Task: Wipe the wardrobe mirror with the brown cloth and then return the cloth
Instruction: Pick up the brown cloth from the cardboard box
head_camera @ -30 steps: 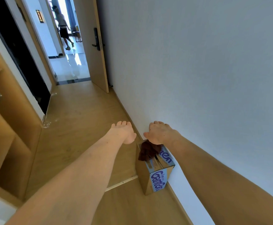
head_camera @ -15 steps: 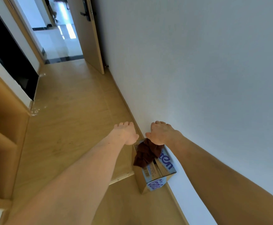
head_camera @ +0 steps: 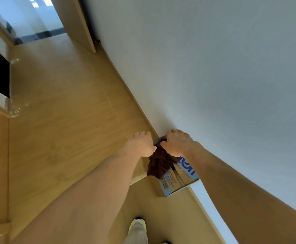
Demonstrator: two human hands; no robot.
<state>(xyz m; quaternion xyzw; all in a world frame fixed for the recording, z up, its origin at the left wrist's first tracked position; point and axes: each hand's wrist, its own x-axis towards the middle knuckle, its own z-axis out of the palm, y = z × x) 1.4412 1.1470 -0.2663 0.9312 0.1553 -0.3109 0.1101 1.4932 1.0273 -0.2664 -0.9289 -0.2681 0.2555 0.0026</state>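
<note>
While blue lettering on the box point(head_camera: 187, 170) stays unreadable, right hand point(head_camera: 178, 144) grips the brown cloth point(head_camera: 159, 164), finger positions unclear.

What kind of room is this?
Probably a hallway in a home: a long light wooden floor runs beside a plain white wall to an open wooden door.

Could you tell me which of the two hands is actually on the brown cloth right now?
The right hand, next to the wall, rests on the brown cloth draped over the cardboard box. The left hand hovers beside it over the floor, holding nothing.
</note>
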